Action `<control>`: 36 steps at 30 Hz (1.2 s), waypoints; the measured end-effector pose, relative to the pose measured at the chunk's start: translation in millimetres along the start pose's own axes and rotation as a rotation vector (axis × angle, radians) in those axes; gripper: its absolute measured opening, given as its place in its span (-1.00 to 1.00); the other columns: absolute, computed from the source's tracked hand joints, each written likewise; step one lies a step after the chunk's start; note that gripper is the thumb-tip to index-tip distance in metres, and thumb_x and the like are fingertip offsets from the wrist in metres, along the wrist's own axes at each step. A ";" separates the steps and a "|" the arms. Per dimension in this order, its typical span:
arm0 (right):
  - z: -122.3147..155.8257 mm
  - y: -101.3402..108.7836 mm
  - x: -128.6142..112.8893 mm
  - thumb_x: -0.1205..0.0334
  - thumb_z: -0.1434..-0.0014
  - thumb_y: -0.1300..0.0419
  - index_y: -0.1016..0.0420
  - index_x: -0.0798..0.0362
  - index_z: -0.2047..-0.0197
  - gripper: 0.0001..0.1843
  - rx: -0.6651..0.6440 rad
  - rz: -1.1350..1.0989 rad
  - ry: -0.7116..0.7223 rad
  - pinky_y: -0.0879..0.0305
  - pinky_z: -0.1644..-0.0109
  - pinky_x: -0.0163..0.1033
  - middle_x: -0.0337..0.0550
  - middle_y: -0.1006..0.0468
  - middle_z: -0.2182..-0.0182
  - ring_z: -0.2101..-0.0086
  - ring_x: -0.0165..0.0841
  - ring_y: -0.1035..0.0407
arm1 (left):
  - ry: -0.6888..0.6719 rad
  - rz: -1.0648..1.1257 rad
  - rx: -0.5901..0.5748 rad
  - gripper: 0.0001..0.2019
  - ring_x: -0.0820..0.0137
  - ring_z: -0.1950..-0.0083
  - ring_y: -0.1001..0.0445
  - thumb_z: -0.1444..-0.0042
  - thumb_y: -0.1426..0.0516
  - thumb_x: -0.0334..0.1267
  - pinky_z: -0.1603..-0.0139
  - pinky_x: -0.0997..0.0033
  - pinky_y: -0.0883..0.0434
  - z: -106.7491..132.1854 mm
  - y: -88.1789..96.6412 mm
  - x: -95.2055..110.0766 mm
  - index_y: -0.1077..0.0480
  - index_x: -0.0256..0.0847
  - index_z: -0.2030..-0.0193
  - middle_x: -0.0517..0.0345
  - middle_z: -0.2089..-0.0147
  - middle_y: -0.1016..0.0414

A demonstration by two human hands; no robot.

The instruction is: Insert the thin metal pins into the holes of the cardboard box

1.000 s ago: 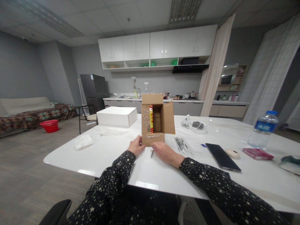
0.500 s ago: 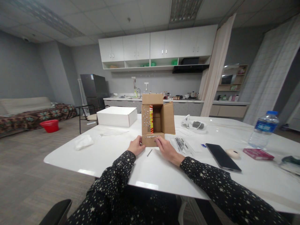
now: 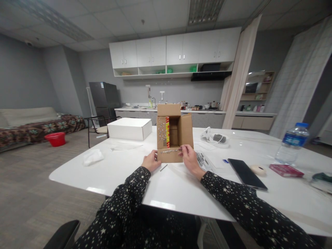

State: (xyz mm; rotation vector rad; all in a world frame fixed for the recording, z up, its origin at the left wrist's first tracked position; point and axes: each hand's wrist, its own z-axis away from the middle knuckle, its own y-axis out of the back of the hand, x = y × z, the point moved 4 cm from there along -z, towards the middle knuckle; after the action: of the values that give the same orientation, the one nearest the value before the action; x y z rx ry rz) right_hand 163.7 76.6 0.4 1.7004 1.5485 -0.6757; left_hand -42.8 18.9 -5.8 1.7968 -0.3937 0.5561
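Note:
An open cardboard box [image 3: 187, 133] stands in front of me, its front flap hanging toward me. Small silver round studs [image 3: 166, 151] run in a row along that flap, and others dot the panel beside the red-and-yellow tape [image 3: 167, 133]. My left hand [image 3: 151, 161] grips the flap's left edge between thumb and curled fingers. At the flap's upper right, my right hand [image 3: 190, 158] is closed in a pinch near the end of the stud row; anything between its fingertips is too small to make out. A thin metal nail-like piece [image 3: 163, 167] lies on the table below the flap.
Right of the box on the white table [image 3: 178, 193] are a clear bag of dark slim pieces [image 3: 203, 160], a phone [image 3: 246, 174], a maroon box [image 3: 286, 170] and a water bottle [image 3: 287, 145]. A white box [image 3: 129, 129] and crumpled tissue [image 3: 93, 157] lie left.
My right hand has moved up and right along the flap, uncovering its right part. The nail-like piece has shifted slightly left and lies flatter. My left hand stays at the flap's edge.

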 end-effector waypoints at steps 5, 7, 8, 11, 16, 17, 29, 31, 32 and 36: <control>-1.4 0.3 1.5 -0.14 -0.27 0.08 -0.36 0.08 0.19 -0.54 0.009 -0.002 0.009 -0.39 0.23 -0.17 -0.04 -0.55 0.32 0.37 -0.28 -0.48 | 0.008 -0.008 -0.001 -0.58 0.32 0.15 -0.49 0.05 -0.14 -0.25 0.12 0.36 -0.30 0.4 0.9 0.5 -0.24 -0.15 -0.01 0.15 0.16 -0.54; -2.2 0.8 2.1 -0.14 -0.26 0.08 -0.36 0.08 0.20 -0.55 0.013 -0.008 0.012 -0.38 0.21 -0.15 -0.03 -0.55 0.30 0.35 -0.28 -0.47 | 0.012 -0.014 0.000 -0.58 0.32 0.15 -0.48 0.04 -0.14 -0.24 0.12 0.36 -0.29 0.9 1.6 0.9 -0.24 -0.16 -0.01 0.15 0.17 -0.54; -2.8 1.1 2.3 -0.14 -0.26 0.07 -0.37 0.08 0.21 -0.55 0.013 -0.013 0.010 -0.38 0.20 -0.15 -0.03 -0.55 0.29 0.35 -0.27 -0.47 | 0.015 -0.015 0.003 -0.59 0.32 0.16 -0.48 0.04 -0.14 -0.24 0.12 0.36 -0.29 1.2 2.0 1.1 -0.25 -0.16 -0.01 0.15 0.17 -0.54; -4.9 2.3 1.8 -0.12 -0.25 0.04 -0.38 0.08 0.22 -0.58 -0.001 -0.023 0.003 -0.37 0.17 -0.13 -0.03 -0.56 0.30 0.33 -0.25 -0.46 | 0.021 -0.023 0.004 -0.61 0.32 0.16 -0.48 0.02 -0.12 -0.24 0.12 0.36 -0.29 2.0 2.6 1.2 -0.25 -0.17 0.00 0.16 0.20 -0.54; -7.5 6.4 -8.1 -0.09 -0.24 0.02 -0.43 0.06 0.23 -0.60 -0.037 0.041 0.028 -0.35 0.20 -0.14 -0.08 -0.54 0.40 0.35 -0.24 -0.43 | 0.022 -0.043 0.006 -0.66 0.32 0.15 -0.47 -0.01 -0.08 -0.26 0.10 0.34 -0.28 1.8 2.8 0.7 -0.27 -0.18 0.02 0.16 0.21 -0.54; -7.5 7.5 -11.4 -0.09 -0.24 0.02 -0.44 0.07 0.24 -0.59 -0.038 0.065 0.046 -0.35 0.22 -0.15 -0.09 -0.53 0.40 0.36 -0.25 -0.42 | 0.024 -0.042 0.008 -0.68 0.32 0.15 -0.47 -0.03 -0.07 -0.26 0.10 0.34 -0.28 1.5 2.8 0.5 -0.28 -0.17 0.03 0.16 0.21 -0.54; -8.7 8.4 -14.4 0.00 -0.25 0.00 -0.48 0.08 0.28 -0.63 -0.056 0.168 0.144 -0.31 0.18 -0.16 -0.08 -0.50 0.38 0.32 -0.26 -0.41 | 0.024 -0.081 0.051 -0.83 0.32 0.15 -0.47 -0.11 -0.01 -0.24 0.14 0.36 -0.27 -2.9 1.1 -4.9 -0.36 -0.14 0.19 0.15 0.23 -0.55; -9.9 7.9 -11.2 0.02 -0.25 0.00 -0.48 0.09 0.27 -0.65 -0.071 0.167 0.131 -0.32 0.16 -0.16 -0.08 -0.51 0.37 0.31 -0.26 -0.42 | 0.028 -0.075 0.058 -0.83 0.33 0.17 -0.47 -0.12 -0.01 -0.23 0.15 0.36 -0.27 -2.3 2.0 -4.4 -0.36 -0.15 0.20 0.16 0.26 -0.54; -10.5 7.8 -10.2 0.03 -0.25 0.00 -0.48 0.09 0.27 -0.66 -0.077 0.164 0.126 -0.32 0.16 -0.15 -0.08 -0.52 0.37 0.31 -0.26 -0.42 | 0.030 -0.070 0.064 -0.84 0.33 0.18 -0.47 -0.12 0.00 -0.23 0.15 0.37 -0.27 -2.1 2.4 -4.3 -0.35 -0.15 0.20 0.16 0.27 -0.54; -11.5 8.0 -9.8 0.03 -0.24 -0.01 -0.48 0.10 0.25 -0.66 -0.094 0.139 0.119 -0.33 0.15 -0.14 -0.06 -0.53 0.35 0.32 -0.26 -0.44 | 0.020 -0.058 0.086 -0.82 0.34 0.23 -0.46 -0.16 0.03 -0.19 0.18 0.38 -0.27 -3.3 2.1 -7.3 -0.35 -0.14 0.22 0.17 0.33 -0.53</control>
State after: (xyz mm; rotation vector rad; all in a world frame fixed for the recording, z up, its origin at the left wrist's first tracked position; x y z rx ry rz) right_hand 169.3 79.7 16.3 1.7851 1.5014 -0.4314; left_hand -50.6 21.3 -7.4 1.8771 -0.3067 0.5573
